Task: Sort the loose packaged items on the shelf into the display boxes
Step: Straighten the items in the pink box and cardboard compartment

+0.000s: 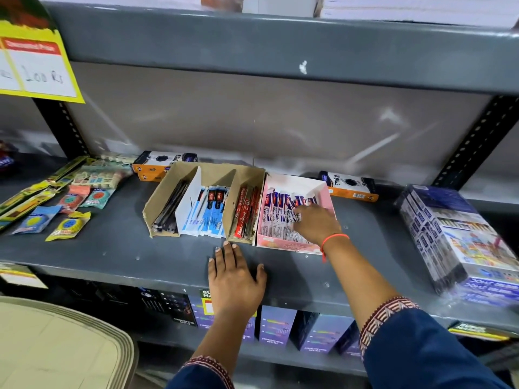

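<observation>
Your left hand lies flat and empty, fingers spread, on bare grey shelf just inside the front edge; open room runs leftward from it. Just beyond its fingertips stands the brown display box, its three compartments side by side. Your right hand reaches into the adjoining pink display box, fingers down on the purple-white packets; whether they are gripped, I cannot tell. Packets' long axes run front-to-back.

Four display boxes side by side mid-shelf.
</observation>
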Demonstrator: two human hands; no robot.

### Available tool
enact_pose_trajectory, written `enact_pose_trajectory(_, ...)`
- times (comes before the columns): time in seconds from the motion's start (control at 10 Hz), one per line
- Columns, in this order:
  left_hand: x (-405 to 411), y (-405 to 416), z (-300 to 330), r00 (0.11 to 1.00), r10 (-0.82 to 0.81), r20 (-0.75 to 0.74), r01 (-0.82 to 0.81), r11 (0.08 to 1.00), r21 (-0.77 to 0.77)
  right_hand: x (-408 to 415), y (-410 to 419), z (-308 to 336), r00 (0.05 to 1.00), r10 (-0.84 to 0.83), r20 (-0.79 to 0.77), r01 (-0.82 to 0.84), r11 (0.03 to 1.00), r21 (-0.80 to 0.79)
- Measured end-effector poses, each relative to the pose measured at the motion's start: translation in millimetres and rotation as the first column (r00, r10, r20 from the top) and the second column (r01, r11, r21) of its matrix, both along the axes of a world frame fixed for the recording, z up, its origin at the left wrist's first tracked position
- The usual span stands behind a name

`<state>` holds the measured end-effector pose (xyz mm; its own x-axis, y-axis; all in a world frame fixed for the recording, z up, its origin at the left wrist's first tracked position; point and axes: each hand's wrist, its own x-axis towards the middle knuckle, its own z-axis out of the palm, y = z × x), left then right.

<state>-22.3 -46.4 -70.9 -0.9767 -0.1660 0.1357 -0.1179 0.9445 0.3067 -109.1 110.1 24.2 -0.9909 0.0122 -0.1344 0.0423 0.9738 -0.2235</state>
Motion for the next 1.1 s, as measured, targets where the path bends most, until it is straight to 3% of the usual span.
enact_pose_trajectory(0.1,0.8,0.5,-0.8,1.0,0.0,-0.006,0.0,1.0,0.005,-5.4,-8.3,-15.6,0.963,0.113,0.243,-0.085,0.989,-0.123)
enact_pose_trajectory(0.2,0.5,0.5,-1.1,1.0,0.001,-0.013,-0.001,1.0,0.007,-12.3,-8.5,-26.9,0.938,0.083,0.335,-0.05,0.993,-0.107)
enact_pose_trajectory(0.3,0.5,0.7,-0.9,1.0,0.0,-0.014,0.0,1.0,0.015,-15.2,-5.1,-23.9,0.935,0.03,0.353,-0.007,0.998,-0.065)
enact_pose_trajectory(0.5,0.9,0.7,0.4,1.0,-0.001,-0.011,0.001,1.0,0.005,-12.8,-4.2,-22.2,0.973,-0.026,0.231,0.055,0.991,-0.119)
enact_pose_trajectory(0.7,1.6,0.6,1.4,1.0,-0.008,-0.009,0.008,1.0,0.017,-11.8,-6.9,-24.7,0.957,-0.034,0.289,0.065,0.993,-0.099)
enact_pose_trajectory(0.9,0.5,0.7,0.2,1.0,-0.011,-0.005,0.011,1.0,0.023,-12.1,-12.7,-23.8,0.975,-0.077,0.207,0.117,0.975,-0.188)
enact_pose_trajectory(1.1,0.5,0.4,0.3,1.0,0.001,-0.005,-0.001,0.999,0.049,-14.1,-25.5,-24.6,0.957,0.053,0.285,-0.01,0.989,-0.151)
